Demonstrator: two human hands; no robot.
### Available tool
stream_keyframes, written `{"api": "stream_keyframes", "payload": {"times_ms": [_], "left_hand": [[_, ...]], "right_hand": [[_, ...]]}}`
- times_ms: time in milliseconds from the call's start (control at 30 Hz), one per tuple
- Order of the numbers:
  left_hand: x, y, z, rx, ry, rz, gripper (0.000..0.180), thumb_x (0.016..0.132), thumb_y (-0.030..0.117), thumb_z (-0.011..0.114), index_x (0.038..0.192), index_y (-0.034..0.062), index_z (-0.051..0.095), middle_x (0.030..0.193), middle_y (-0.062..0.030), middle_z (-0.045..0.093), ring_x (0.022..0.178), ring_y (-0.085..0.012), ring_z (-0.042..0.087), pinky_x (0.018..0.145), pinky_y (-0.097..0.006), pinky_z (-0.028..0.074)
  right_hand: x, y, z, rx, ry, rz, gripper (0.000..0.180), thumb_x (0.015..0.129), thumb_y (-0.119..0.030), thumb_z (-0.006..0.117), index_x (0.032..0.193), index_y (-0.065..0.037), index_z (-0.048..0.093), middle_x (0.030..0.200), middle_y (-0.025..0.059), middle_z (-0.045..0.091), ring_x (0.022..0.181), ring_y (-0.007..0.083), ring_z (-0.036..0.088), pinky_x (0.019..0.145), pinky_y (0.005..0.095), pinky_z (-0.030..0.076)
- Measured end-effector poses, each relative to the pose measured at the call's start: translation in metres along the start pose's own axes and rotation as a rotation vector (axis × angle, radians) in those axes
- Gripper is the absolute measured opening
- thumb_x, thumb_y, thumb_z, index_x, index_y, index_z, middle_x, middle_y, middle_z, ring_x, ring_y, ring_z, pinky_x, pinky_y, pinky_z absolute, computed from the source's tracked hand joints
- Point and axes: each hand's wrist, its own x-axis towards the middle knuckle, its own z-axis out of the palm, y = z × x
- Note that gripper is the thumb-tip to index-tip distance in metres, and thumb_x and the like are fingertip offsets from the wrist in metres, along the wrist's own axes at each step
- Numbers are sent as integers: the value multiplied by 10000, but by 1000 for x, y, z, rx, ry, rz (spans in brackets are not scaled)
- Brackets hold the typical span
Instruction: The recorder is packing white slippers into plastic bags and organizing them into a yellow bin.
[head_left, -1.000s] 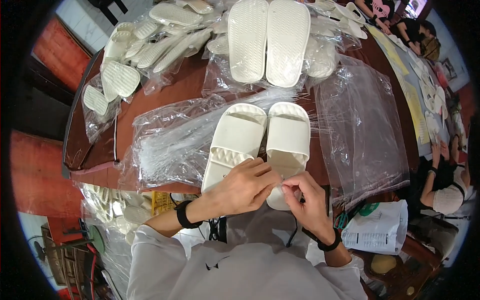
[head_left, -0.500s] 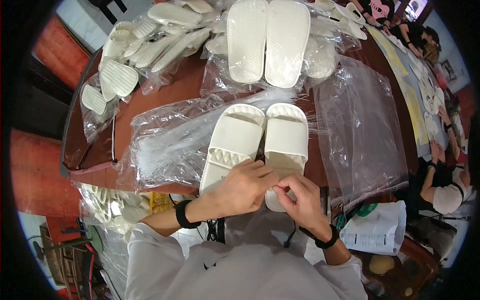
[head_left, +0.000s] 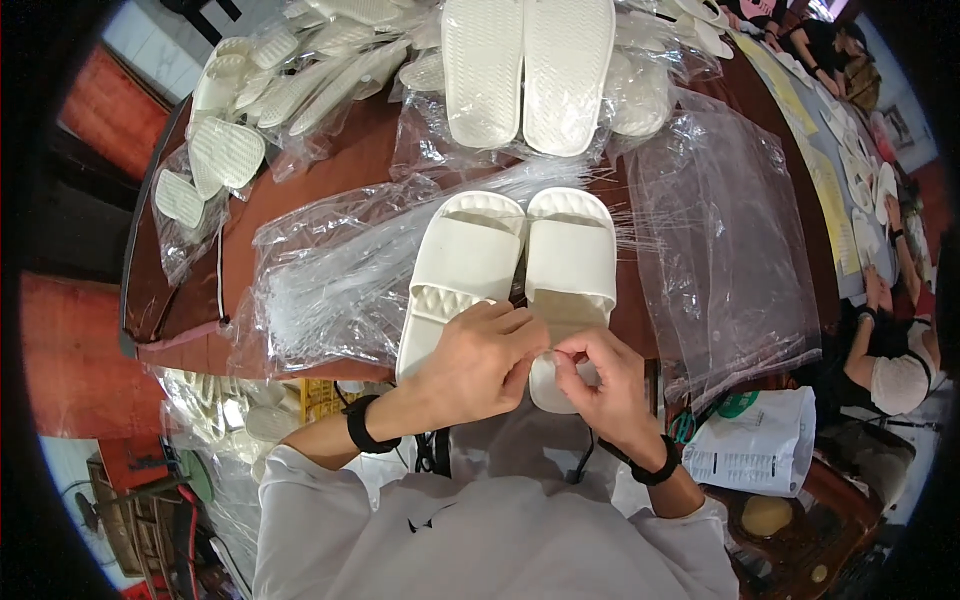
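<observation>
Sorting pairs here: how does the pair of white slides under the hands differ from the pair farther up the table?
The near pair of slides lies straps up; the far pair lies soles up, showing ribbed tread. Left hand and right hand touch the near pair's heels; nothing touches the far pair. Both are white and lie side by side.

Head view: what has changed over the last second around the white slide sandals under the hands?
Barely anything: both hands, left hand and right hand, keep pinching at the heel ends of the white slide sandals, fingers only shifting slightly. The sandals and clear plastic bags stayed put.

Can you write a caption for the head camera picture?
Two hands work at the heels of white slippers on clear bags.
</observation>
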Motion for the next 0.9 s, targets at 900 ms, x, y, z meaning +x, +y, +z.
{"api": "stream_keyframes", "payload": {"times_ms": [900], "left_hand": [[-49,-21,-34,247,139,-248,262,713,39,734,957,73,646,954,-103,618,842,-295,584,725,-389,481]], "right_hand": [[5,5,-11,-209,115,67,97,832,-41,631,847,-9,541,715,92,543,594,199,559,555,309,440]]}}
